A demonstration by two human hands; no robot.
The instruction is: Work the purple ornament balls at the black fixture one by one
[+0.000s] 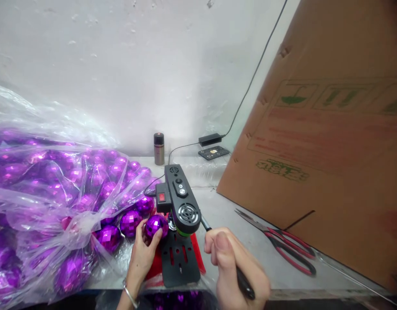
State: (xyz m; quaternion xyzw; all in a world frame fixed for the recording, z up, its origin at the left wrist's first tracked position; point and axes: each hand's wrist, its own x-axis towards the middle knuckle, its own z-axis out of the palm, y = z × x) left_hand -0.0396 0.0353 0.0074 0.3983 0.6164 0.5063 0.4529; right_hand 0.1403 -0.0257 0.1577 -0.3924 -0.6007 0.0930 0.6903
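Pinching a shiny, faceted purple ball (156, 225), the left hand (143, 254) is near the desk's (218, 215) front edge, the right hand (239, 265) curled around a black-handled metal lever (245, 286).

A slim, shiny silver-coloured bangle (130, 295) circles the wrist of the bare left hand (143, 255), bottom left of centre; the right hand (239, 269) is ungloved.

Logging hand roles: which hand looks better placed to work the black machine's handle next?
Probably the right hand: it grips the black handle, while the left hand holds a purple ball beside the black machine.
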